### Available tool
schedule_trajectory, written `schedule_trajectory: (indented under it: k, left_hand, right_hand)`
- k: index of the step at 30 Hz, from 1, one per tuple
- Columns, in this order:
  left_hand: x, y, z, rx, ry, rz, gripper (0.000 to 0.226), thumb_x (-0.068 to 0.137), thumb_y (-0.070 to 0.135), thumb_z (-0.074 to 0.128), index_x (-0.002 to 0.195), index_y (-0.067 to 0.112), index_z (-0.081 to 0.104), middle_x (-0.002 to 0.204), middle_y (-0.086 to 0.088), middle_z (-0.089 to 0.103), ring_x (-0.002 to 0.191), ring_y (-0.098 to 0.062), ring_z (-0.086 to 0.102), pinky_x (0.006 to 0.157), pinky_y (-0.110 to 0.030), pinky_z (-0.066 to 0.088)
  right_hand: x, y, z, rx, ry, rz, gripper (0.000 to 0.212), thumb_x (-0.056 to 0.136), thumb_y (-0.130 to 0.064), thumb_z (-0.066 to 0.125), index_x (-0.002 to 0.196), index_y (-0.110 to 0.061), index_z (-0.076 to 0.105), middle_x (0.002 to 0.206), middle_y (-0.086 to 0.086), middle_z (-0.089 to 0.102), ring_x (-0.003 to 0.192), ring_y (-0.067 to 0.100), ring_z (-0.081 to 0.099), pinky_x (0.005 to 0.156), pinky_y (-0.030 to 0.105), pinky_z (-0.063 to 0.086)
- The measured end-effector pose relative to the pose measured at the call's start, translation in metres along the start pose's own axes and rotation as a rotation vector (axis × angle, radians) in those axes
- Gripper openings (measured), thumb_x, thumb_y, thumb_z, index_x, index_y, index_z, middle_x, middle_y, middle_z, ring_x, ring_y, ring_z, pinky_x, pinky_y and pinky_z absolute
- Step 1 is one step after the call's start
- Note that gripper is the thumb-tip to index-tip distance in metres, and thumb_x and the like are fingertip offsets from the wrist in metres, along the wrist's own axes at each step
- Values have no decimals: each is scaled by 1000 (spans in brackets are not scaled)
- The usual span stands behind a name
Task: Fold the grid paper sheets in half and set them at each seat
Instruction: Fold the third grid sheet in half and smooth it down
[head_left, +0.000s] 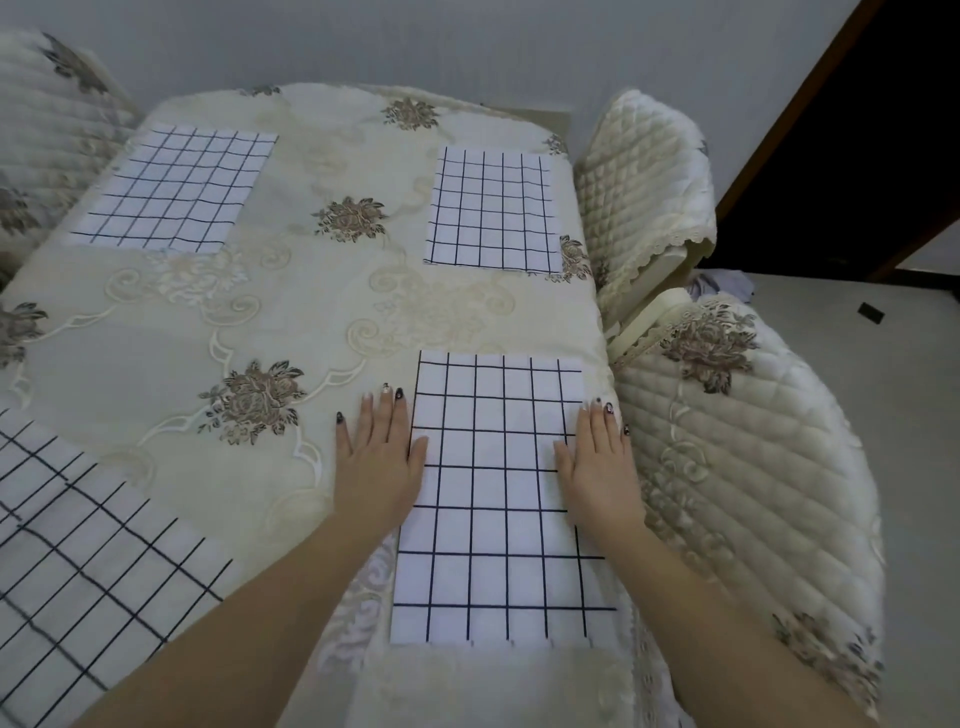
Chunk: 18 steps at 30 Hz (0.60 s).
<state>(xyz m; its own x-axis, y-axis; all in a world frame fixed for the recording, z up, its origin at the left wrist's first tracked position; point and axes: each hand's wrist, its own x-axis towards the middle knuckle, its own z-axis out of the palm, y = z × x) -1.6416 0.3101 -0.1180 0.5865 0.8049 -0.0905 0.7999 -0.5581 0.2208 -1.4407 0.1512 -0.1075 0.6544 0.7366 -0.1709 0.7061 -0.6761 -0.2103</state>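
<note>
Both hands lie palm down with fingers straight and together, gripping nothing. The left hand (379, 457) rests mostly on the cloth at 9 o'clock of the folded grid sheet (493, 499), its thumb lapping over the paper's left edge. The right hand (597, 457) sits at the sheet's 3 o'clock edge, thumb on the paper and fingers along its border. Bracketing the sheet like this looks meant to square it to the worktop's corner and press it flat so the fold does not spring open.

The sheet itself lies at the worktop's near right corner, long side running away from the person, its near end hanging a little past the edge where the cloth drops. Its size matches the two far sheets, so it reads as already folded and placed at this seat.

From that sheet, the far-right sheet (493, 208) lies at 12 o'clock and well apart, in front of the quilted chair back (644, 182). The far-left sheet (176, 192) lies at 10 o'clock, near another covered chair (41, 130). Each faces a seat, which fits the task. At 8 o'clock the near-left sheet (78, 545) runs out of frame. Its grid lines break as if layers overlap, so whether it is neatly folded cannot be told.

The worktop (311, 312) wears a cream embroidered tablecloth with brown flowers. A second quilted chair (727, 441) stands at 3 o'clock, just beside the right hand. Judging from this, only the near-left place may need attention.
</note>
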Motion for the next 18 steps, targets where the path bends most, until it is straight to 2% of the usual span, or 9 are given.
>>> schedule_trajectory:
  k: [2, 4, 5, 8, 11, 13, 15, 16, 18]
  left_hand:
    - [-30, 2, -2, -12, 60, 46, 65, 94, 39, 14, 150, 8, 25, 159, -11, 21, 148, -29, 16, 118, -51, 7]
    - [-64, 9, 3, 22, 91, 123, 59, 92, 28, 24, 141, 1, 42, 150, -18, 39, 139, -33, 37, 117, -51, 20]
    - [-79, 14, 8, 28, 87, 170, 56, 90, 23, 28, 136, -1, 48, 145, -19, 45, 135, -33, 44, 115, -49, 21]
    - [-114, 31, 20, 11, 4, 271, 53, 84, 18, 34, 129, 1, 58, 139, -17, 54, 130, -30, 50, 113, -41, 13]
    - [-130, 38, 28, 14, -91, 252, 50, 93, 25, 31, 129, 4, 58, 139, -12, 55, 132, -22, 46, 111, -36, 19]
    - [-133, 35, 28, 30, -123, 238, 55, 101, 31, 18, 134, 4, 53, 142, -11, 51, 135, -22, 43, 109, -37, 22]
    - [-135, 31, 25, 55, -153, 229, 61, 101, 38, 15, 137, 4, 49, 145, -11, 49, 136, -24, 43, 109, -38, 22]
    - [-136, 30, 24, 63, -155, 218, 63, 100, 43, 18, 138, 3, 49, 145, -12, 49, 136, -25, 44, 109, -39, 22]
    - [-136, 24, 22, 67, -157, 182, 72, 99, 51, 14, 138, 1, 48, 145, -14, 47, 136, -28, 44, 109, -42, 22]
  right_hand:
    - [-29, -9, 9, 24, 44, -80, 64, 97, -45, 7, 151, -10, 2, 161, 4, -1, 149, 20, 0, 119, 30, -8]
    - [-60, -22, 20, 30, 78, -150, 61, 96, -36, 17, 149, -5, 18, 157, 8, 13, 147, 26, 17, 118, 29, -6]
    - [-75, -30, 27, 34, 80, -172, 58, 97, -32, 25, 147, -3, 27, 154, 8, 20, 144, 27, 23, 117, 30, -3]
    - [-111, -53, 44, 26, 28, -204, 52, 100, -32, 24, 145, -8, 33, 153, 5, 32, 142, 21, 29, 114, 33, 5]
    - [-125, -62, 51, -10, -11, -190, 54, 101, -37, 21, 145, -10, 34, 154, 2, 31, 141, 19, 33, 112, 38, 10]
    - [-128, -59, 50, -46, -38, -176, 58, 101, -44, 15, 149, -13, 25, 157, 1, 20, 145, 19, 24, 113, 40, 8]
    - [-128, -50, 47, -73, -42, -175, 69, 94, -57, 0, 151, -18, 0, 159, -3, -7, 148, 15, -2, 116, 40, -6]
    - [-130, -44, 46, -63, -47, -161, 73, 91, -62, -2, 150, -20, -10, 157, -5, -17, 147, 14, -13, 116, 39, -12]
    - [-131, -31, 42, -62, -31, -118, 75, 91, -65, 1, 149, -21, -16, 156, -6, -24, 146, 13, -19, 115, 38, -16]
